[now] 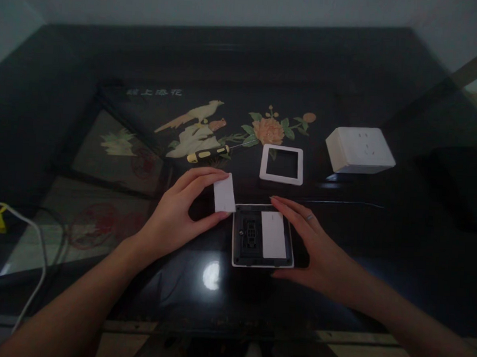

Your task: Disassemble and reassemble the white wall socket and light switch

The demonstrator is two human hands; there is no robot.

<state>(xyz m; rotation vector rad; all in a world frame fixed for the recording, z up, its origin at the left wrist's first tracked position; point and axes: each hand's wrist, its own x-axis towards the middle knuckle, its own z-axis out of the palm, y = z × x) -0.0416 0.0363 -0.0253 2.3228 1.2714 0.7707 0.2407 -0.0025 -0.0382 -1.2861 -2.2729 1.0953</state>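
Between the thumb and fingers of my left hand (181, 205) is a small white rectangular switch button (224, 193), held just above and left of a wall switch (242, 256). The wall switch lies on the dark glass table with its black inside facing up. A second white button (274, 235) fills its right half, while the left half shows the black mechanism and a small screw. My right hand (309, 241), a ring on one finger, grips the switch's right side, fingers at the far edge and thumb at the near edge.
A white square frame (281, 179) lies beyond the switch. Left of it is a yellow-and-black screwdriver (208, 154). A white socket box (360, 147) stands at the right. A white cable (39, 232) with a yellow tag runs along the left of the glass table (144, 301).
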